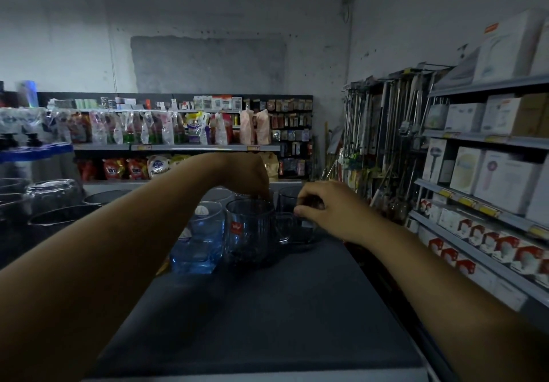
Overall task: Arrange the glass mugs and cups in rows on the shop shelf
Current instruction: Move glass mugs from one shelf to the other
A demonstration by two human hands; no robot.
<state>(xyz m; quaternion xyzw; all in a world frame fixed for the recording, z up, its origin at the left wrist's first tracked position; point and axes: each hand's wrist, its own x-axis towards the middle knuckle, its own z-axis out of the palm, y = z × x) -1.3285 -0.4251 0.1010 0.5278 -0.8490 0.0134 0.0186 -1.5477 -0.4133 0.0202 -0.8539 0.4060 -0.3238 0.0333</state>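
Observation:
A ribbed glass mug (249, 231) with a red sticker stands at the far end of the dark shelf top (261, 316). My left hand (252, 178) reaches down from above, fingers at its far rim. To its right stands a smaller glass mug (292, 228) with a handle; my right hand (320, 206) is closed around its rim. A bluish square glass (197, 242) with a white label stands left of the ribbed mug. More clear cups (219, 194) sit behind, partly hidden by my left hand.
Upturned glass bowls (55, 193) and dark round pans (64, 213) sit at the left. Grey shelves (487, 259) with white boxed goods line the right. Hanging mops and tools (383, 132) fill the far right corner. Shelves of detergent bags (166, 127) stand along the back wall.

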